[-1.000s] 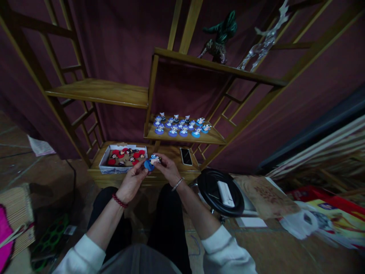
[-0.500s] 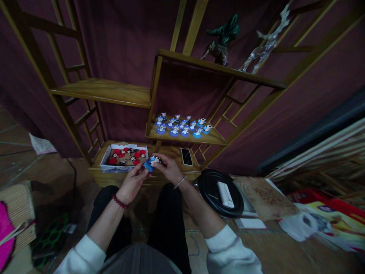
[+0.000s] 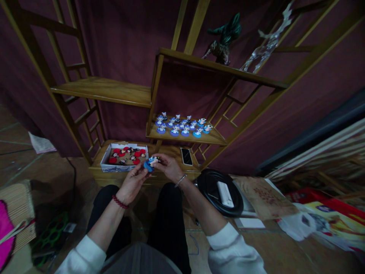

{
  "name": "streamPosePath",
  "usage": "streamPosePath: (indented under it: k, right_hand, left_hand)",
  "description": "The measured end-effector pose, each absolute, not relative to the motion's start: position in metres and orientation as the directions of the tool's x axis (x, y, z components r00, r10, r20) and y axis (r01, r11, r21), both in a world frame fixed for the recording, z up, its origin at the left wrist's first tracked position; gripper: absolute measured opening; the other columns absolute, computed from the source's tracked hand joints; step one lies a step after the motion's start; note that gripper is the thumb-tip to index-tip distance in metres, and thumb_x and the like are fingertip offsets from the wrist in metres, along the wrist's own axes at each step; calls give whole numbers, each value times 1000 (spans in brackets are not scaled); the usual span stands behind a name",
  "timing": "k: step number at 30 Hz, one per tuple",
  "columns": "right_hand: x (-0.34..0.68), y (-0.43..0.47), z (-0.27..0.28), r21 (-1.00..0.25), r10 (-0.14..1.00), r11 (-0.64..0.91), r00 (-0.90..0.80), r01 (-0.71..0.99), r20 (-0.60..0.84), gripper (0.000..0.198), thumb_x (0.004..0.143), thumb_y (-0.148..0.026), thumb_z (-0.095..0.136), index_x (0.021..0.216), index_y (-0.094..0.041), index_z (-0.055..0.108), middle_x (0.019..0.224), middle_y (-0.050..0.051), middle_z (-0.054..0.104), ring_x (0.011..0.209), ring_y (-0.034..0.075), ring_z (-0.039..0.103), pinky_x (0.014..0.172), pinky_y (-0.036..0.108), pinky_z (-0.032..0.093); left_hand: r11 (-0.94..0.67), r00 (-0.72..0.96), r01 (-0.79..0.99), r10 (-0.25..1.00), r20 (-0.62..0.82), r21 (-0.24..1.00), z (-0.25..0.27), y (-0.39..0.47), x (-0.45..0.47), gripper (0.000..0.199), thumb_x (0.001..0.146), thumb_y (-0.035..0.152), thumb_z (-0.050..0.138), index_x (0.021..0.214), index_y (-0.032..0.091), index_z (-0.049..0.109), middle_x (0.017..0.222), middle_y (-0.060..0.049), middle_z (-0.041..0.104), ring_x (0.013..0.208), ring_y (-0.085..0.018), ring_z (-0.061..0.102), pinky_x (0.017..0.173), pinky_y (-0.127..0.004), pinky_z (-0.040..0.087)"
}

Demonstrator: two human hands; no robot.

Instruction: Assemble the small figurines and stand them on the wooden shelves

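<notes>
Between my two hands is a small figurine (image 3: 151, 163) with a blue round base and a white and blue body, tilted on its side. My left hand (image 3: 133, 182) pinches the base, and my right hand (image 3: 169, 167) has its fingers closed round the upper end. Just beyond the left hand, on the low wooden ledge (image 3: 98, 161), sits an open white box (image 3: 107, 167) holding several dark figurines with red bases. Several similar figurines (image 3: 175, 130) with purple or blue bases stand upright in rows on the small shelf (image 3: 182, 138) above.
A phone (image 3: 186, 156) lies on the ledge right of my hands. Higher up stand a dark green figure (image 3: 225, 38) and a clear glass deer (image 3: 265, 45). At floor level on the right are a round black lid (image 3: 205, 190), a cardboard piece (image 3: 262, 196) and a plastic bag (image 3: 298, 224).
The figurine has turned very slightly between my fingers. Both hands stay in nearly the same place, and the box and shelf rows look the same.
</notes>
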State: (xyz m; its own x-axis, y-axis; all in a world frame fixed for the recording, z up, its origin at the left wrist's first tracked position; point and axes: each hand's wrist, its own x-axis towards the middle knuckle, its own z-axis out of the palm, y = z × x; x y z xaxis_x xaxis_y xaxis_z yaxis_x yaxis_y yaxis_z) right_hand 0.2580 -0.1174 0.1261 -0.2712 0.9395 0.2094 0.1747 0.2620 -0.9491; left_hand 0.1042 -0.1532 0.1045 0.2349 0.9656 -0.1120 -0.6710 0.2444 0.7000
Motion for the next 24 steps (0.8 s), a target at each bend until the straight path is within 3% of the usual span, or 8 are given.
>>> streamPosePath:
  k: [13, 24]
  right_hand:
    - [259, -115, 126, -928, 914, 297, -349, 223, 209, 33, 69, -34, 64, 99, -21, 62, 93, 2, 66, 82, 15, 61, 76, 28, 48]
    - [258, -116, 170, -724, 748, 555, -627, 411, 218, 24, 77, -31, 57, 99, -20, 62, 94, 2, 65, 87, 14, 59, 79, 24, 44]
  left_hand:
    - [255, 263, -675, 960, -97, 693, 97, -153, 102, 22, 65, 17, 69, 86, 15, 66, 87, -2, 65, 77, -11, 59, 72, -23, 46]
    - [286, 296, -713, 951, -94, 641, 99, -160, 98, 23, 65, 18, 69, 88, 15, 66, 87, -2, 65, 78, -13, 60, 74, -23, 45]
